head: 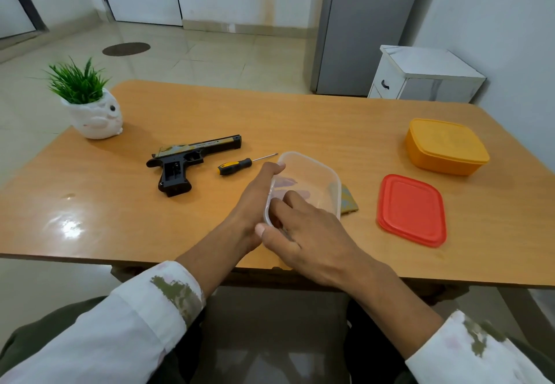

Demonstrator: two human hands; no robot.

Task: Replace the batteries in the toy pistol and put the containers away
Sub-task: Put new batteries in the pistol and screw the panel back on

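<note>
Right hand (pixel 303 233) reaching into clear tub (pixel 312 179), fingers dipped inside, grip state unclear. Left hand (pixel 258 194) clasping tub's left wall. Pistol (pixel 189 158) and screwdriver (pixel 240 165) lying left of tub, untouched. Red lid (pixel 411 209), orange box (pixel 446 146) to right.

The only lettering is a short dark line printed along the pale slide of the toy pistol (pixel 192 158). It is too small to read.

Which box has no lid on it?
The clear box between the two hands: its top is open. The orange box on the right is shut with its lid. The red lid lies loose beside it.
</note>
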